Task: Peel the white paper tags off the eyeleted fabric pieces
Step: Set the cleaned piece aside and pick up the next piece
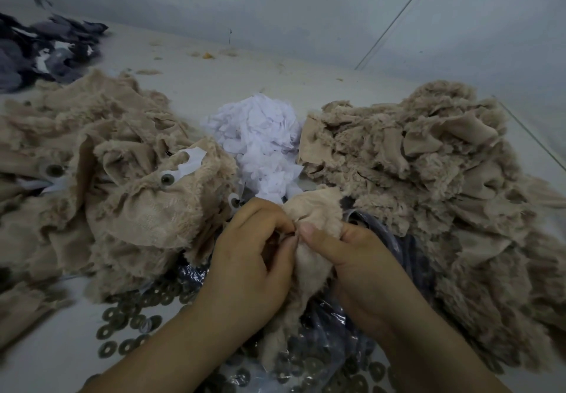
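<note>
Fabric piece (315, 218) sits pinched between left hand (251, 248) and right hand (355, 258) at 6 o'clock, while peeled paper tags (260, 138) heap at 12 o'clock, a tagged pile (107, 178) waits at 9 o'clock, and a seemingly finished pile (428, 163) lies at 3 o'clock.

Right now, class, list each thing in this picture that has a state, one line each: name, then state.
Left hand: pinching the held fabric piece.
Right hand: gripping the same piece.
Held fabric piece: bunched between both hands.
Left fabric pile: some white tags still on.
Right fabric pile: heaped, no tags showing.
Paper tags: peeled off, heaped.
Plastic bag: open, crumpled.
</note>
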A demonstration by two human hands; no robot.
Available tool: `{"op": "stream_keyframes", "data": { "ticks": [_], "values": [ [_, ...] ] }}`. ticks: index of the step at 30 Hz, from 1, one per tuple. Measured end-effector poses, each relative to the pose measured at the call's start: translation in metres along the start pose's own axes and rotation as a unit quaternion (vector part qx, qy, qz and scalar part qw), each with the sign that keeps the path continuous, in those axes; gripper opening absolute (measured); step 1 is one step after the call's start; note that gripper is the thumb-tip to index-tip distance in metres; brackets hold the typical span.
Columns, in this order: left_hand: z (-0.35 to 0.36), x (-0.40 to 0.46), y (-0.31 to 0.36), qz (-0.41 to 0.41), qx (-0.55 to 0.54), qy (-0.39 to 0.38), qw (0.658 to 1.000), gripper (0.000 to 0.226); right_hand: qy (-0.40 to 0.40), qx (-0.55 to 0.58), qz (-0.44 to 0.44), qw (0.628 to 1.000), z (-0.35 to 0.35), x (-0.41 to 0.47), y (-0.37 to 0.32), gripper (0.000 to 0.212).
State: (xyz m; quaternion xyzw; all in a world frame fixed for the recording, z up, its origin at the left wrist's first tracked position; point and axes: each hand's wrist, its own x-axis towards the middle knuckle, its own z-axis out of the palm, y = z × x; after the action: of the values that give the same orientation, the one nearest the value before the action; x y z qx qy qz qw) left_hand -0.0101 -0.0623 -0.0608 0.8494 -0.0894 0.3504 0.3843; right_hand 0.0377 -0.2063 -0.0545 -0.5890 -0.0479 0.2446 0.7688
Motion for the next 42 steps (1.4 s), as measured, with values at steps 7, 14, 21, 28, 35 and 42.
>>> {"op": "stream_keyframes", "data": {
  "ticks": [7, 14, 21, 28, 35, 42],
  "values": [
    [-0.002, 0.0, 0.002, -0.067, -0.088, -0.011, 0.994, 0.015, 0.027, -0.036, -0.023, 0.999, -0.005, -0.001, -0.004, 0.021],
    [-0.012, -0.001, 0.005, -0.09, -0.114, -0.012, 0.989, 0.011, 0.014, -0.079, -0.032, 0.996, -0.006, -0.004, -0.006, 0.017],
    [-0.021, -0.021, 0.017, -0.011, 0.016, -0.06, 0.998, 0.023, 0.091, -0.126, -0.083, 0.984, -0.011, -0.007, -0.018, 0.034],
    [-0.013, -0.06, 0.03, 0.143, -0.011, -0.255, 0.956, 0.005, 0.106, -0.118, -0.081, 0.984, -0.005, -0.014, -0.007, 0.011],
    [-0.004, -0.076, 0.04, 0.146, 0.095, -0.343, 0.923, 0.028, 0.102, -0.149, -0.086, 0.98, -0.003, -0.023, -0.006, 0.013],
    [0.005, -0.075, 0.044, 0.126, 0.137, -0.348, 0.919, 0.024, 0.072, -0.165, -0.085, 0.98, 0.001, -0.024, -0.006, 0.048]
  ]
}}
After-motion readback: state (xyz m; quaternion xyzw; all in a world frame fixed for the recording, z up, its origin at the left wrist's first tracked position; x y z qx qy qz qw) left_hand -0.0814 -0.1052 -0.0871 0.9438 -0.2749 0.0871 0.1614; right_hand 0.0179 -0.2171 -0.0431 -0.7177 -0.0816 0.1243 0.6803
